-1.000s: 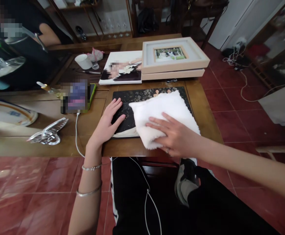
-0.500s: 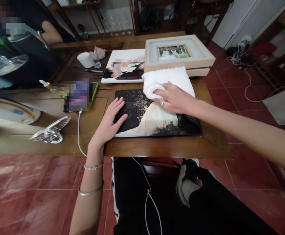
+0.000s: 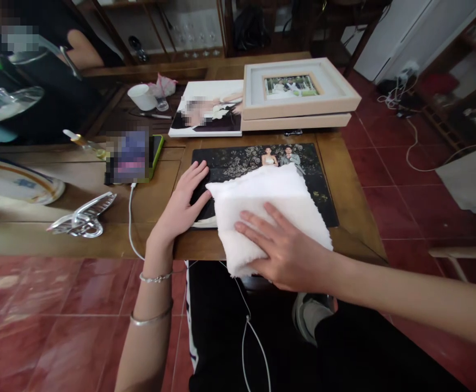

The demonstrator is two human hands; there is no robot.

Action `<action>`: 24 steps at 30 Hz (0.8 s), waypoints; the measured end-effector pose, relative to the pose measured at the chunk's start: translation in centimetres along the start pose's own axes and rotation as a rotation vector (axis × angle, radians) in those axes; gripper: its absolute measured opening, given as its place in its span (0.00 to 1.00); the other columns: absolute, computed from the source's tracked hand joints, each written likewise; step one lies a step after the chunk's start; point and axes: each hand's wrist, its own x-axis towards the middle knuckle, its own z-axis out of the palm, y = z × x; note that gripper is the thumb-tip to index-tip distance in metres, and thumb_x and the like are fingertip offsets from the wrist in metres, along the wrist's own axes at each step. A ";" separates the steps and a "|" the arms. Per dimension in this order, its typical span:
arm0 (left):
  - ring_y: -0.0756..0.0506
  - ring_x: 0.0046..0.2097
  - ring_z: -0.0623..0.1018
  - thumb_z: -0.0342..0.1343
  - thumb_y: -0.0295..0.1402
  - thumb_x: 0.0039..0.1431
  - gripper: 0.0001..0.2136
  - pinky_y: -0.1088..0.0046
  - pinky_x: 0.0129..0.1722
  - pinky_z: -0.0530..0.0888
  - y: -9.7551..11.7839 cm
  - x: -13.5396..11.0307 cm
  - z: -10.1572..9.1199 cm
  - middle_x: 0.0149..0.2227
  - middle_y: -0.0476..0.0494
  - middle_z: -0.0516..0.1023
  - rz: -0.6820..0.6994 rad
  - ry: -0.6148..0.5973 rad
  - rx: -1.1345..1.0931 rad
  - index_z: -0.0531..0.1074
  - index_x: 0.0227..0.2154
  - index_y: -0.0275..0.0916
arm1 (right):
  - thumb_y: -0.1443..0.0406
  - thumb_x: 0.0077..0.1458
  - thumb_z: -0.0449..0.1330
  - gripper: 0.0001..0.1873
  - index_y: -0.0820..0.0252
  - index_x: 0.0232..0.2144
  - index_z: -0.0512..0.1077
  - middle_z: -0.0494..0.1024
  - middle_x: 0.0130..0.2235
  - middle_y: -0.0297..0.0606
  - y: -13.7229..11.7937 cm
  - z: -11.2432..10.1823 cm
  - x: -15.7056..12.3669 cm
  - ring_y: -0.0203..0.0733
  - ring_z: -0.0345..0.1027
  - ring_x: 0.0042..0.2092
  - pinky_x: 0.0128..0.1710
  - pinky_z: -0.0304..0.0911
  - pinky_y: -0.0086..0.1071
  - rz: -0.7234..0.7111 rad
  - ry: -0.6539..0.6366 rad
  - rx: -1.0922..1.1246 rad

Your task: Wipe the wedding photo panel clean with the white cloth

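Note:
A dark photo panel [image 3: 221, 158] showing a couple lies flat at the table's front edge. My left hand [image 3: 184, 198] rests open on the panel's left end, fingers stretched and thumb apart. A folded white towel [image 3: 258, 190] covers the middle and front of the panel and hangs a little past the table edge. Over the towel's near right part lies my right hand [image 3: 287, 250], holding it with the fingers on top; the thumb is partly hidden. Much of the panel's picture is hidden under the towel.
Behind the panel are a white-edged photo panel [image 3: 209, 128] and stacked pale wooden frames [image 3: 299, 111]. To the left are a phone [image 3: 129, 158] with a white cable [image 3: 130, 218], a claw clip [image 3: 85, 218], a dropper bottle [image 3: 93, 148] and a white cup [image 3: 142, 98]. A person sits across the table.
My right hand has drawn the towel from the panel's far edge toward me, and its fingers have spread out over the cloth. The couple in the picture now shows. My left hand stays put.

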 end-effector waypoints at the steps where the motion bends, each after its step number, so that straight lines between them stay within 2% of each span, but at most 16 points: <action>1: 0.39 0.70 0.55 0.47 0.48 0.69 0.26 0.48 0.68 0.54 0.0 0.0 0.0 0.68 0.37 0.59 -0.001 0.000 0.000 0.60 0.64 0.43 | 0.67 0.61 0.57 0.10 0.60 0.34 0.79 0.73 0.57 0.59 0.2 0.0 0.1 0.66 0.64 0.60 0.54 0.58 0.68 -0.004 -0.001 -0.003; 5: 0.39 0.70 0.55 0.48 0.48 0.69 0.26 0.48 0.68 0.54 -0.1 0.0 0.1 0.68 0.38 0.59 -0.013 0.003 -0.002 0.60 0.64 0.42 | 0.69 0.58 0.57 0.10 0.60 0.39 0.79 0.71 0.59 0.58 2.9 0.3 0.8 0.63 0.61 0.63 0.56 0.57 0.66 0.018 -0.059 0.002; 10: 0.38 0.70 0.56 0.49 0.48 0.68 0.26 0.48 0.68 0.55 -0.2 0.0 0.2 0.68 0.37 0.59 -0.012 0.010 -0.010 0.60 0.64 0.43 | 0.70 0.57 0.58 0.17 0.65 0.49 0.75 0.69 0.60 0.62 8.9 0.6 2.3 0.62 0.57 0.65 0.59 0.53 0.65 0.138 -0.144 -0.009; 12: 0.38 0.70 0.56 0.48 0.48 0.68 0.26 0.47 0.68 0.55 -0.1 0.1 0.2 0.68 0.38 0.59 -0.011 0.010 -0.009 0.60 0.64 0.43 | 0.69 0.60 0.57 0.17 0.67 0.51 0.74 0.70 0.59 0.62 11.3 0.5 2.9 0.60 0.58 0.64 0.59 0.54 0.63 0.192 -0.150 -0.018; 16: 0.39 0.70 0.56 0.48 0.48 0.68 0.26 0.46 0.68 0.55 0.0 0.1 0.1 0.68 0.38 0.59 -0.017 0.011 -0.009 0.60 0.64 0.44 | 0.64 0.64 0.52 0.16 0.65 0.48 0.74 0.74 0.53 0.54 14.7 0.5 4.0 0.55 0.67 0.56 0.55 0.60 0.52 0.293 -0.125 -0.016; 19: 0.39 0.70 0.56 0.48 0.48 0.68 0.26 0.47 0.68 0.55 0.0 0.0 0.1 0.68 0.38 0.59 -0.017 0.012 -0.013 0.60 0.64 0.43 | 0.65 0.64 0.50 0.16 0.66 0.46 0.75 0.76 0.49 0.53 15.3 0.6 4.5 0.54 0.69 0.52 0.53 0.61 0.49 0.347 -0.117 -0.017; 21: 0.39 0.70 0.56 0.48 0.48 0.68 0.25 0.47 0.67 0.55 0.1 0.0 0.1 0.68 0.38 0.59 -0.021 0.011 -0.012 0.60 0.64 0.43 | 0.66 0.64 0.51 0.16 0.66 0.47 0.75 0.75 0.51 0.55 14.7 0.7 4.6 0.57 0.67 0.56 0.55 0.59 0.52 0.363 -0.110 -0.018; 24: 0.38 0.70 0.56 0.48 0.48 0.68 0.25 0.46 0.67 0.55 0.1 0.1 0.2 0.68 0.38 0.60 -0.023 0.008 -0.009 0.60 0.64 0.43 | 0.67 0.63 0.53 0.16 0.68 0.48 0.75 0.73 0.56 0.60 12.3 0.8 4.2 0.60 0.60 0.62 0.58 0.55 0.61 0.357 -0.103 -0.008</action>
